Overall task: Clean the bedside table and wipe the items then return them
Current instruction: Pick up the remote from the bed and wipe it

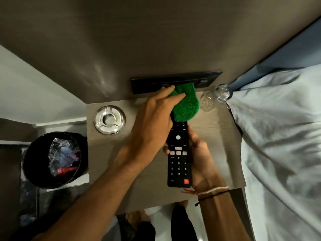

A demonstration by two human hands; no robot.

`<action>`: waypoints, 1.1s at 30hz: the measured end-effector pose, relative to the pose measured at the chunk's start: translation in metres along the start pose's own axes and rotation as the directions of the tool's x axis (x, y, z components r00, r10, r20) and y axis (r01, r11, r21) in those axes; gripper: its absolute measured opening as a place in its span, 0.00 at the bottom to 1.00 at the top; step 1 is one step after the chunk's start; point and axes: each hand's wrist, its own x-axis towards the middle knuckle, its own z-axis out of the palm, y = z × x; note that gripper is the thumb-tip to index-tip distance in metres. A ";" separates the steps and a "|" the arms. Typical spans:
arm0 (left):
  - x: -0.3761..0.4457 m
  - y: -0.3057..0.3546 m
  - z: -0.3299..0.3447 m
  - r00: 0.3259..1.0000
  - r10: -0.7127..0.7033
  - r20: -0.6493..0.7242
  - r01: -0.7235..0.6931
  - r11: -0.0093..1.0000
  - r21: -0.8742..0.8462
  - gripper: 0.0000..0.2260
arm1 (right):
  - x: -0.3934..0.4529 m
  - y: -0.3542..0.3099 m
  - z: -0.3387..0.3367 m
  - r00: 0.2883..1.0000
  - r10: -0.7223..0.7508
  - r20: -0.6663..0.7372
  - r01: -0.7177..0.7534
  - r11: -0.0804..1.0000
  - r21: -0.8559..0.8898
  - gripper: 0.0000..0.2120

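A black TV remote (178, 159) with number keys and a red button is held above the wooden bedside table (111, 153). My right hand (201, 157) grips it from the right side, around its middle. My left hand (152, 122) presses a green cloth (188, 105) over the remote's far end, which the cloth hides. A round metal ashtray (109, 120) sits on the table's back left. A clear drinking glass (222, 92) stands at the back right corner by the wall.
A black switch panel (149, 84) is fixed to the wall behind the table. A black waste bin (55, 159) with crumpled plastic inside stands on the floor at the left. A bed with white linen (281, 136) borders the table's right side.
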 end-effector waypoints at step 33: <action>-0.095 -0.072 -0.054 0.834 -0.525 0.170 0.527 0.666 -0.527 0.17 | 0.133 -0.027 -0.008 0.824 -0.267 -0.500 0.148 0.953 -0.265 0.11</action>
